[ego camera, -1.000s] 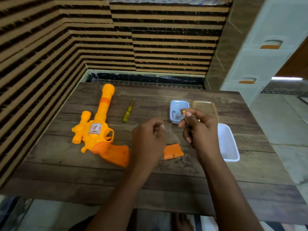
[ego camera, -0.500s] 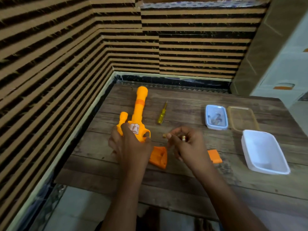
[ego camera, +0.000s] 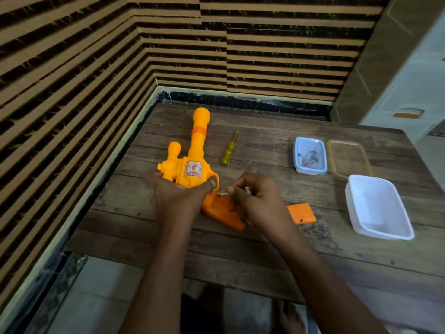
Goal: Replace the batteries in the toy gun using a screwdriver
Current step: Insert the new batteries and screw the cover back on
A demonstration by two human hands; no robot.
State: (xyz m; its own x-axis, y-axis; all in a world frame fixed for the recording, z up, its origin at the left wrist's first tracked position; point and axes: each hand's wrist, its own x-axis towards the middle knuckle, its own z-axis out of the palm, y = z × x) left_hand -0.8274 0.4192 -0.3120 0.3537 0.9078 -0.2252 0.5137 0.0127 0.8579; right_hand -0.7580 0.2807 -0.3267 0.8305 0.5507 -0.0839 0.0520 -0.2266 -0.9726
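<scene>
Now: battery at the grip, both hands on the job

Nearest to us, at the bottom of the frame, two bare forearms reach up over the dark plank wooden table. Centre frame, the left hand wraps around the body of the yellow-orange plastic toy gun, thumb hooked at the trigger guard, barrel pointing toward the top of the frame. Just right of it, the right hand has its fingers curled, thumb and forefinger pinching a small metallic cylindrical battery, and the battery's end sits right at the top of the darker orange grip. Something pale peeks out between the curled fingers; what it is, I cannot tell.

Right of that hand, a flat orange plastic battery cover lies on the planks. Further right, a white rectangular plastic tub. Above, centre, a screwdriver with a clear yellow handle lies beside the barrel, apart from both hands. Upper right, a small pale blue container holds a few metallic pieces, with a clear amber rectangular lid touching its right side.
</scene>
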